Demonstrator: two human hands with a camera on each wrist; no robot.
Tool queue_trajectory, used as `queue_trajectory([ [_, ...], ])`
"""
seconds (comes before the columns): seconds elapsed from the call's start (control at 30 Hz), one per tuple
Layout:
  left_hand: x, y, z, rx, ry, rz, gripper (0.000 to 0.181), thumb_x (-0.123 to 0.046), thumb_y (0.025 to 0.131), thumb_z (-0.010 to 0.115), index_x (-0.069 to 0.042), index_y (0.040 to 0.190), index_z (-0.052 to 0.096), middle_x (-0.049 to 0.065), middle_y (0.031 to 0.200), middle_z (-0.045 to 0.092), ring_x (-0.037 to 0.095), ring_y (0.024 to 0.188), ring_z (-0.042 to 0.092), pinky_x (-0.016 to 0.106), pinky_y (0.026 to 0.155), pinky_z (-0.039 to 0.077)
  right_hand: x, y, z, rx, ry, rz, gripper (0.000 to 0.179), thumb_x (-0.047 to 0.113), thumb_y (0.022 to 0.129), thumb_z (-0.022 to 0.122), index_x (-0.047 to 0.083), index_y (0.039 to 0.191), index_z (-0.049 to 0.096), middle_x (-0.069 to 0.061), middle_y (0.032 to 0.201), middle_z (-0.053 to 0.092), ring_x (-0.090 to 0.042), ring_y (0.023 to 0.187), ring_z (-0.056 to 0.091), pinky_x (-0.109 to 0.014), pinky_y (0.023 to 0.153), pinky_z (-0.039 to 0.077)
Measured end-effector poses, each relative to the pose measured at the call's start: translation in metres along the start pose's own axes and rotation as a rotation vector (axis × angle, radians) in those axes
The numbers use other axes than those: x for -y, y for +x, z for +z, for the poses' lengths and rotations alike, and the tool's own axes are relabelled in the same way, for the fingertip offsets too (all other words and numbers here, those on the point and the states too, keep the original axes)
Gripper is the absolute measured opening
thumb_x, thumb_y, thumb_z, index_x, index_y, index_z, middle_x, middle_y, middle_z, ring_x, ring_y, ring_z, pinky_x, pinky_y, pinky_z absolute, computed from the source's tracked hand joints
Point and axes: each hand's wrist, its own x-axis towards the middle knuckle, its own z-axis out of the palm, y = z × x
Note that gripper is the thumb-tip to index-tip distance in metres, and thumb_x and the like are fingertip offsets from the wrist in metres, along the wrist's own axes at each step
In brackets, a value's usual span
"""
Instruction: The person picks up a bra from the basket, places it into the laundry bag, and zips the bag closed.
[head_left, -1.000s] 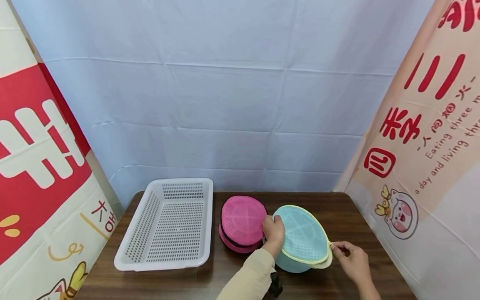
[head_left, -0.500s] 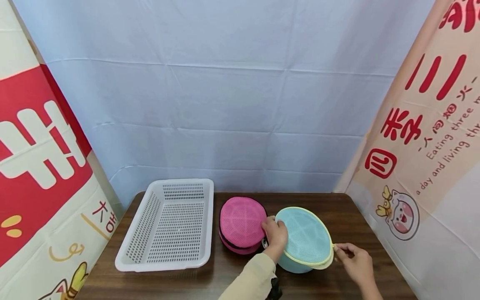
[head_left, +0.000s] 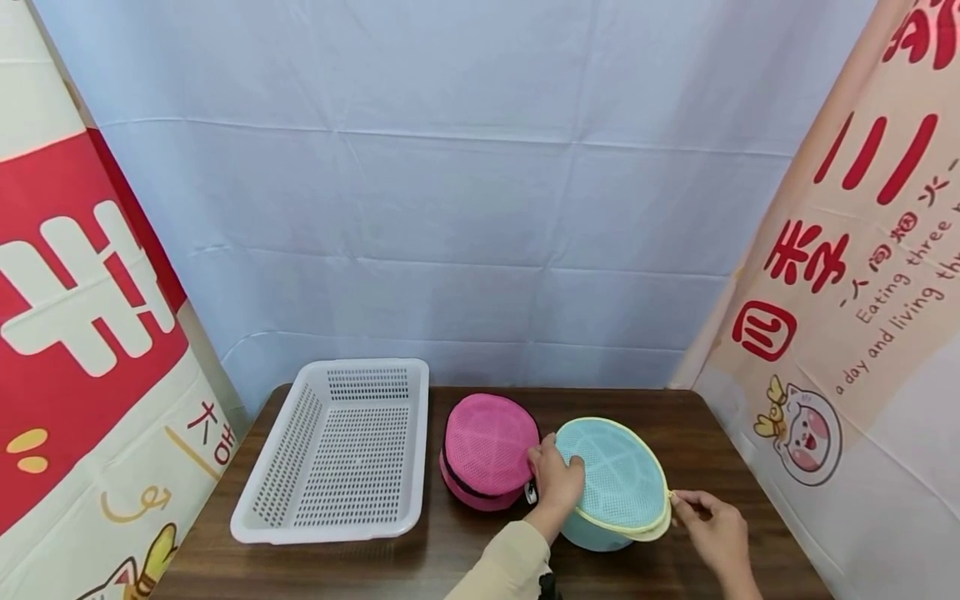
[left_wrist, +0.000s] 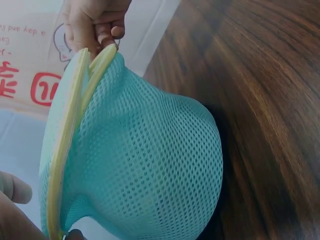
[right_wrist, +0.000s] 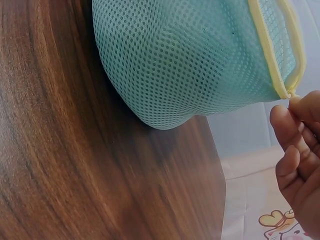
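A round light-blue mesh laundry bag point(head_left: 615, 475) with yellow trim stands on the table, its mesh top facing up. My left hand point(head_left: 558, 483) grips its left rim, with the thumb over the top. At the right front edge, my right hand point(head_left: 712, 533) pinches the end of the yellow zipper point(right_wrist: 286, 95) between thumb and forefinger, its other fingers loosely curled. Near that pinch, in the left wrist view, the two yellow zipper edges point(left_wrist: 82, 95) stand apart. A pink mesh laundry bag point(head_left: 491, 450) with a black zipper band sits just left of my left hand, partly overlapped by it.
A white perforated plastic basket point(head_left: 416, 467) stands at the left of the dark wooden table point(head_left: 420, 575). A pale blue cloth point(head_left: 450, 208) hangs behind the table, and printed cloths point(head_left: 795, 400) hang at both sides.
The blue bag has shifted slightly right and toward me, with both hands moving along with it. My right hand keeps its pinch at the zipper. The basket stays in place.
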Motion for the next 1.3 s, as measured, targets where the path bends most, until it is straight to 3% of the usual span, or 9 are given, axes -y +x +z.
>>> queue_trajectory([
  [0.2, 0.002, 0.0, -0.004, -0.015, 0.075, 0.072, 0.04, -0.007, 0.081, 0.063, -0.003, 0.12, 0.052, 0.009, 0.107, 0.038, 0.027, 0.104, 0.042, 0.042, 0.088, 0.038, 0.012, -0.001, -0.004, 0.024, -0.038, 0.039, 0.021, 0.017, 0.085, 0.068, -0.003, 0.091, 0.07, -0.008, 0.073, 0.066, -0.009, 0.054, 0.059, -0.022, 0.047, 0.046],
  [0.4, 0.002, 0.008, -0.009, -0.088, 0.197, 0.235, 0.028, -0.008, 0.083, 0.061, -0.009, 0.11, 0.06, 0.003, 0.104, 0.042, 0.02, 0.099, 0.044, 0.038, 0.085, 0.039, 0.01, 0.0, -0.004, 0.028, -0.043, 0.062, 0.02, 0.015, 0.085, 0.068, -0.004, 0.092, 0.07, -0.01, 0.075, 0.067, -0.008, 0.055, 0.06, -0.022, 0.048, 0.047],
  [0.5, 0.001, 0.016, -0.009, -0.058, 0.207, 0.289, 0.029, -0.007, 0.084, 0.06, -0.007, 0.113, 0.059, 0.005, 0.107, 0.045, 0.022, 0.101, 0.046, 0.038, 0.087, 0.039, 0.006, 0.001, -0.003, 0.007, -0.028, 0.047, 0.02, 0.016, 0.085, 0.068, -0.004, 0.088, 0.07, -0.009, 0.073, 0.067, -0.008, 0.054, 0.058, -0.023, 0.046, 0.046],
  [0.7, -0.001, 0.032, -0.005, 0.093, 0.217, 0.281, 0.036, -0.009, 0.087, 0.058, -0.003, 0.122, 0.055, 0.01, 0.12, 0.047, 0.024, 0.111, 0.047, 0.038, 0.09, 0.04, 0.005, 0.003, -0.003, 0.018, 0.005, 0.057, 0.023, 0.017, 0.085, 0.068, -0.005, 0.091, 0.07, -0.013, 0.078, 0.067, -0.014, 0.057, 0.062, -0.024, 0.048, 0.048],
  [0.8, -0.001, 0.039, -0.004, 0.142, 0.251, 0.278, 0.039, -0.01, 0.087, 0.058, -0.001, 0.125, 0.053, 0.013, 0.123, 0.047, 0.027, 0.113, 0.047, 0.039, 0.092, 0.04, -0.008, 0.006, 0.0, 0.041, 0.056, 0.032, 0.023, 0.018, 0.084, 0.069, -0.004, 0.089, 0.07, -0.012, 0.078, 0.068, -0.016, 0.057, 0.062, -0.028, 0.046, 0.049],
  [0.93, -0.001, 0.046, -0.002, 0.22, 0.303, 0.264, 0.044, -0.013, 0.087, 0.059, 0.001, 0.127, 0.051, 0.017, 0.125, 0.047, 0.029, 0.115, 0.047, 0.039, 0.093, 0.04, -0.034, 0.012, 0.008, 0.068, 0.077, 0.018, 0.021, 0.025, 0.084, 0.07, 0.004, 0.085, 0.071, 0.0, 0.075, 0.067, -0.01, 0.057, 0.061, -0.042, 0.043, 0.047],
  [1.03, -0.002, 0.049, -0.002, 0.278, 0.325, 0.248, 0.047, -0.016, 0.087, 0.06, 0.0, 0.129, 0.049, 0.016, 0.124, 0.049, 0.028, 0.115, 0.047, 0.038, 0.093, 0.04, -0.028, 0.012, 0.006, 0.095, 0.056, 0.013, 0.022, 0.025, 0.085, 0.069, 0.003, 0.086, 0.07, -0.001, 0.074, 0.067, -0.012, 0.058, 0.062, -0.041, 0.044, 0.048],
  [1.13, -0.004, 0.05, -0.001, 0.31, 0.313, 0.243, 0.046, -0.016, 0.087, 0.06, 0.0, 0.129, 0.049, 0.015, 0.12, 0.052, 0.027, 0.113, 0.048, 0.037, 0.092, 0.041, -0.004, 0.007, -0.001, 0.106, 0.035, 0.02, 0.022, 0.019, 0.085, 0.068, -0.003, 0.089, 0.069, -0.008, 0.075, 0.066, -0.018, 0.059, 0.063, -0.031, 0.048, 0.05],
  [1.3, -0.003, 0.049, 0.0, 0.278, 0.237, 0.224, 0.031, -0.013, 0.086, 0.06, -0.003, 0.115, 0.058, 0.007, 0.104, 0.052, 0.023, 0.103, 0.05, 0.036, 0.088, 0.041, 0.013, 0.005, -0.007, 0.122, -0.015, 0.075, 0.018, 0.013, 0.086, 0.067, -0.004, 0.092, 0.069, -0.009, 0.077, 0.067, -0.016, 0.061, 0.062, -0.024, 0.051, 0.049],
])
